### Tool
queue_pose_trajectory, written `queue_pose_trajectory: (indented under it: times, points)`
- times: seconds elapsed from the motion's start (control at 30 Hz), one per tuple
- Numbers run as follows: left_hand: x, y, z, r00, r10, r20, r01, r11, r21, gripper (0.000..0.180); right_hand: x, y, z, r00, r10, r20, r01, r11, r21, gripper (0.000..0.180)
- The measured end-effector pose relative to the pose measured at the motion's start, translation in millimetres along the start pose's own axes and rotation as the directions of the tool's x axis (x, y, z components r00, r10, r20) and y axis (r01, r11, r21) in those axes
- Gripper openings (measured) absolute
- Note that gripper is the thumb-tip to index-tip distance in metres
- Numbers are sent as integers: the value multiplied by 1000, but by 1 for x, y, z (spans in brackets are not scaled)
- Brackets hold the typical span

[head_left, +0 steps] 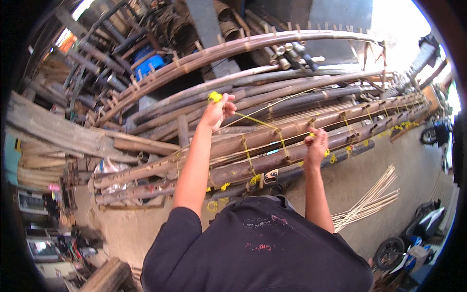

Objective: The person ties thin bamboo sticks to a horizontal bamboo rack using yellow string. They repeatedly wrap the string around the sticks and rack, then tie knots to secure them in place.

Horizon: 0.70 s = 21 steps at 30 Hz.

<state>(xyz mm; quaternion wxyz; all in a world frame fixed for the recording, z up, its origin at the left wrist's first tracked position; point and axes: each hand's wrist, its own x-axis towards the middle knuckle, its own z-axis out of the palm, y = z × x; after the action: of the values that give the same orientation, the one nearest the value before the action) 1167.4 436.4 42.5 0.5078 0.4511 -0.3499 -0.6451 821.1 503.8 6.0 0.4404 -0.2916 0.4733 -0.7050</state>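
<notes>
My left hand (219, 113) is raised above the long bamboo frame, its fingers closed on a small bundle of yellow cord (214, 97). From that hand a taut strand of the cord slants down right to a peg on the upper bamboo pole (226, 141). My right hand (317, 145) is over the gap between the two poles, fingers curled with a bit of yellow showing in them. Several yellow strands cross from the upper pole to the lower bamboo pole (233, 171). Small yellow bundles (255, 180) hang below the lower pole.
Behind the frame lie more long poles (287, 90), and a curved bamboo pole with upright pegs (243, 46) arches across. Thin bamboo sticks (369, 202) lie crossed on the floor at right, near a motorbike (408, 243). Planks (58, 124) are stacked at left.
</notes>
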Motion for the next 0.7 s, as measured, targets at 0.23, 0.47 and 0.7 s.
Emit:
queue_pose_trajectory:
  times: [0.23,0.47,0.7]
  points:
    - [-98,17,-144,938,240,-249,107,483,869,40,-41,41,-131,996,84,11,-80,977,-196,25]
    - [-256,-48,-198,885,217,-413,348,282,894,26,-139,11,-18,807,370,460,323,376,-869,26]
    - [-264,-61,-182,906,230,-356,215,473,854,19,-148,75,130,339,-11,941,921,208,-329,16]
